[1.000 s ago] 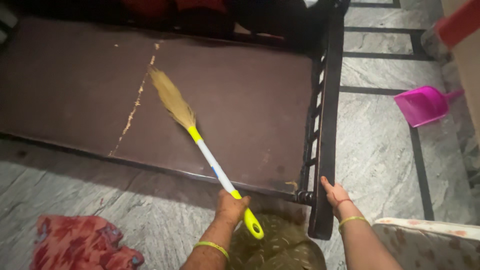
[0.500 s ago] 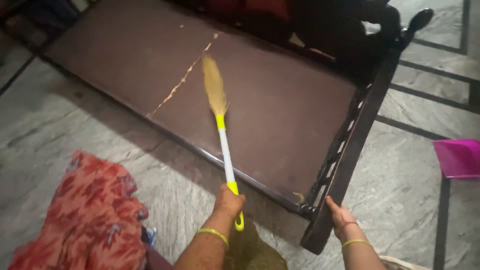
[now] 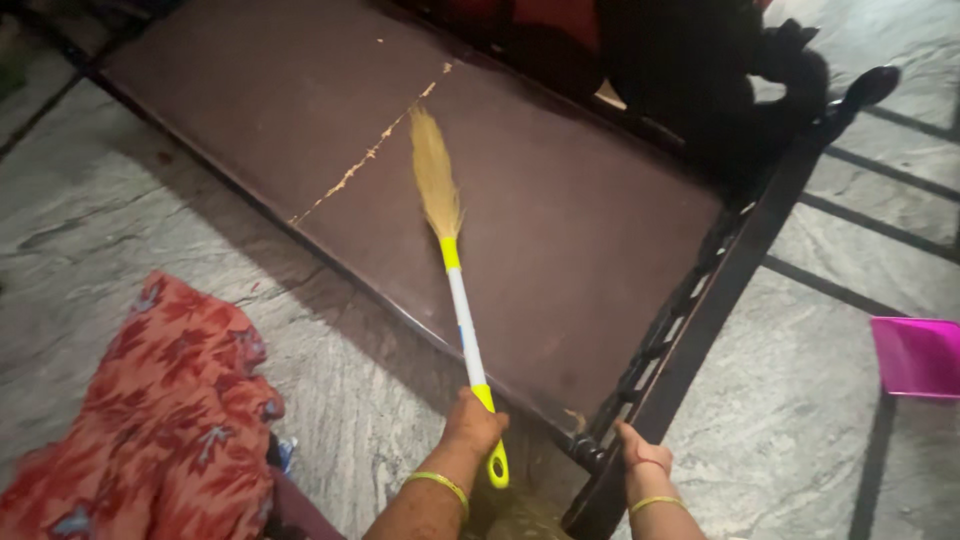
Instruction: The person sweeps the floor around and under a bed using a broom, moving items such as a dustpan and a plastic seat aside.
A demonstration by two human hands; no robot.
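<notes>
From the head view, the pink plastic dustpan (image 3: 918, 356) is cut off at the right edge. The left hand (image 3: 472, 423) is clenched around the straw broom with its white-and-yellow plastic handle (image 3: 458, 290), bristles lying on the bare brown wooden bed board (image 3: 560, 230). The right hand (image 3: 640, 452) grips the dark end rail (image 3: 720, 290). A red patterned cloth (image 3: 160, 410) lies on open grey marble floor (image 3: 90, 230).

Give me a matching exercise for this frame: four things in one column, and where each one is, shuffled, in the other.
Things:
1. broom
2. red patterned cloth
3. pink dustpan
4. right hand

Places:
A. on the floor at the right edge of the view
B. held in the left hand, bristles on the brown bed board
C. on the dark end rail of the bed frame
D. heaped on the floor at lower left

Pairs: 1-B, 2-D, 3-A, 4-C
</notes>
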